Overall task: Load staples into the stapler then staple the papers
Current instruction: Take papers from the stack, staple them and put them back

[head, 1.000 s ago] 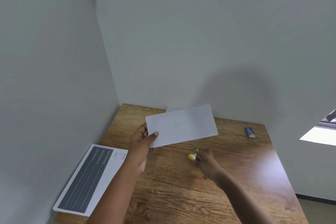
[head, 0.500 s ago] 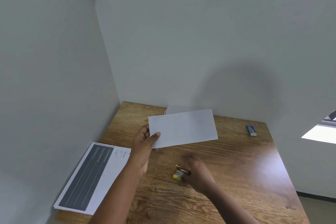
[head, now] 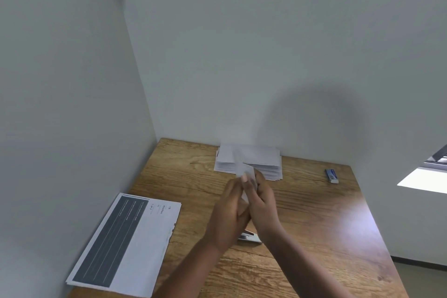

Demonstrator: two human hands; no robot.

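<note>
Plain grey walls meet in a corner behind a wooden table [head: 314, 213], which fills that corner. At the back of the table, against the wall, lies a loose stack of white papers [head: 263, 162], its sheets slightly fanned at the near edge. Above the middle of the table both hands come together: the left hand [head: 228, 215] and the right hand [head: 262, 203] each curl their fingers round one white paper sheet [head: 247, 178], held edge-on and blurred, so its shape is hard to make out. Below the hands, on the wood, the stapler [head: 249, 236] lies flat; only a pale, silvery part of it shows between the two wrists, the rest hidden by them. Whether it holds staples cannot be told. Near the far right corner sits a small blue and white box [head: 331, 175], well apart from the hands. At the left edge of the table lies a printed sheet [head: 125, 244] with a dark panel and some small text
</note>
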